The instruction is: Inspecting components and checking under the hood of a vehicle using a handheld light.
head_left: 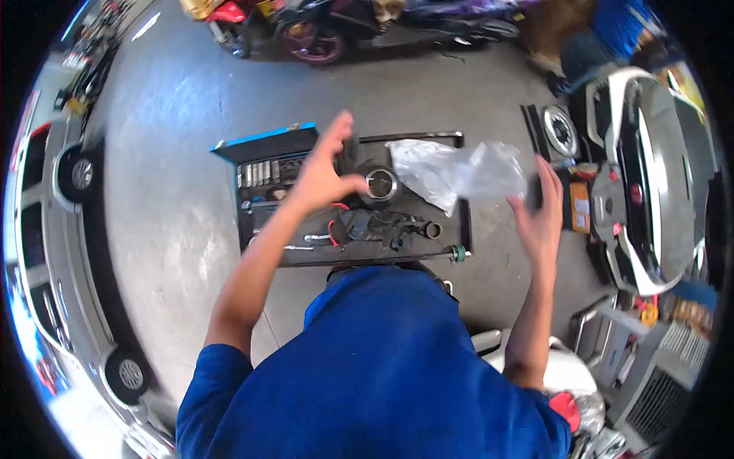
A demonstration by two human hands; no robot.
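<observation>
My left hand (321, 180) is raised over a black tool tray (344, 262), thumb and fingers spread apart with nothing between them. Beside its thumb stands a dark, round, hollow metal part (380, 183). To the right, a crumpled clear plastic bag (489, 172) reaches from the tray past its right edge. My right hand (540, 218) is at the bag's right end, thumb and fingers apart; whether the thumb touches the plastic I cannot tell. A dark part with a round pipe-like end (433, 230) lies at the tray's near side.
An open blue toolbox (264, 140) with sockets sits in the tray's left part, with wrenches (321, 239) nearer me. A white scooter (642, 176) and a wheel (560, 130) are at the right. Motorcycles (313, 38) stand far ahead; a grey van (73, 237) is at left.
</observation>
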